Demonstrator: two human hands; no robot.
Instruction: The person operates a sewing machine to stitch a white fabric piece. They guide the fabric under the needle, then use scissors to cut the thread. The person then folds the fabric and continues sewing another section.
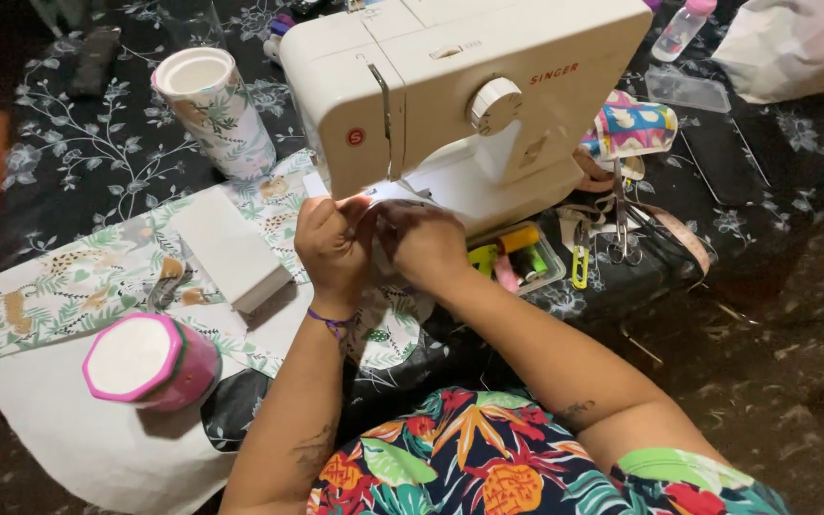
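White sewing machine (450, 86) is sitting on the table (97, 143), and both hands are working right at its needle area. The left hand (331, 243) is pinching its fingers together on something tiny, probably thread; the right hand (422, 243) is curling in close, grip hidden. Looks like threading, so it's needing steady aim.

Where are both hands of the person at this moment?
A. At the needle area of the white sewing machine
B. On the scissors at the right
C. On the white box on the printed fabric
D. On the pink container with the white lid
A: the left hand and the right hand are close together right under the head of the white sewing machine, away from the pink container, the scissors and the white box.
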